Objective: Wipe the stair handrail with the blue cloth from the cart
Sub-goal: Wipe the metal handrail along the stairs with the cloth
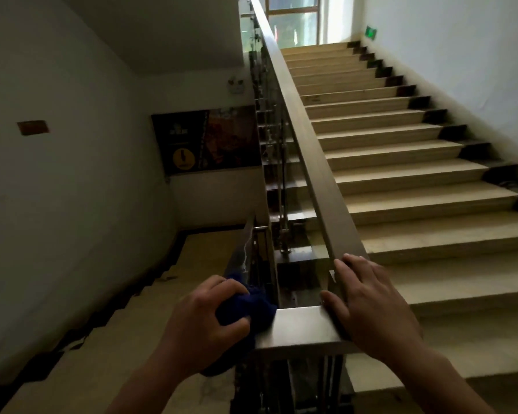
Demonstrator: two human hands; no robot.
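Observation:
A flat brown handrail (pixel 308 150) climbs from the bottom centre to the top of the frame, and turns into a short level section (pixel 299 327) just in front of me. My left hand (pixel 201 321) is shut on a bunched dark blue cloth (pixel 254 306), pressed against the left end of that level section. My right hand (pixel 371 300) lies flat with fingers spread on the corner where the rail starts to rise. It holds nothing. The cart is out of view.
Beige stairs (pixel 386 162) rise on the right toward a bright window (pixel 293 22). Another flight (pixel 108 339) drops away on the left. Glass panels and metal posts (pixel 278 180) stand under the rail. White walls close in both sides, with a dark poster (pixel 204 141) on the far one.

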